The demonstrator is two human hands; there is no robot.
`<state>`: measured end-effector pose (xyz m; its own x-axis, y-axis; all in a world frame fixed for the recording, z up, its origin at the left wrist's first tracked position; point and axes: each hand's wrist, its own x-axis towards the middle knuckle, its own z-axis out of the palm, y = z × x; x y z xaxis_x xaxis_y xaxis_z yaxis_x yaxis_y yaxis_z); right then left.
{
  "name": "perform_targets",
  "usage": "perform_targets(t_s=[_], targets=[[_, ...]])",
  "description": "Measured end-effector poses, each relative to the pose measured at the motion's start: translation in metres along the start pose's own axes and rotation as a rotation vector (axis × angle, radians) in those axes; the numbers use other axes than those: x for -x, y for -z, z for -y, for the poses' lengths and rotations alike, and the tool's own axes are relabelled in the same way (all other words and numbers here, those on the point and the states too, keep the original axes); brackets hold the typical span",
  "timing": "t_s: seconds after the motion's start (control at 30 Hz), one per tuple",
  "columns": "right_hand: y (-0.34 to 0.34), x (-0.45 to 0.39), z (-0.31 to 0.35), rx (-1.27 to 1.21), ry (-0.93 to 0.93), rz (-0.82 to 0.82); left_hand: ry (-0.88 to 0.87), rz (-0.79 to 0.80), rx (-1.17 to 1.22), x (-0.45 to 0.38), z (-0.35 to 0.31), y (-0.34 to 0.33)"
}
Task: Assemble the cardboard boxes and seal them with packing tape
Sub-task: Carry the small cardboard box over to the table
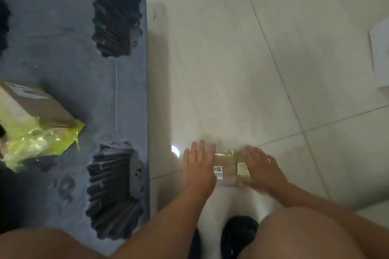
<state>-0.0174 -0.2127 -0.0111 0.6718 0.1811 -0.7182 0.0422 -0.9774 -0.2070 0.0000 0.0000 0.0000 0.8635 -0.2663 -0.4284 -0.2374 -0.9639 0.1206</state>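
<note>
Small cardboard box (228,169) on the floor (231,69) between my hands, glossy yellowish tape across top, white printed label, motion-blurred, my left hand (199,169) and right hand (262,171) flat against its sides, fingers (202,149) straight and spread.

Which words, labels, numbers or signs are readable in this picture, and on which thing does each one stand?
No text can be read.
Small box between the left hand and right hand: a white label with a dark square mark and tiny print, too small and blurred to read.
Larger box on the grey board: a white label with dark print, too blurred to read.
</note>
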Motion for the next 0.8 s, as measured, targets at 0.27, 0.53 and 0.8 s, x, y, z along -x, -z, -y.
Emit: perform_targets(t_s=[0.27, 0.53, 0.8], targets=[[-0.031, -0.022, -0.013, 0.052, 0.047, -0.198, -0.033, 0.11, -0.029, -0.014, 0.01, -0.036], [-0.023, -0.033, -0.011, 0.163, 0.144, -0.314, -0.023, -0.02, -0.083, -0.021, 0.018, -0.042], [0.052, -0.019, 0.004, 0.128, 0.14, -0.386, -0.037, 0.017, -0.032, -0.014, 0.018, 0.044]])
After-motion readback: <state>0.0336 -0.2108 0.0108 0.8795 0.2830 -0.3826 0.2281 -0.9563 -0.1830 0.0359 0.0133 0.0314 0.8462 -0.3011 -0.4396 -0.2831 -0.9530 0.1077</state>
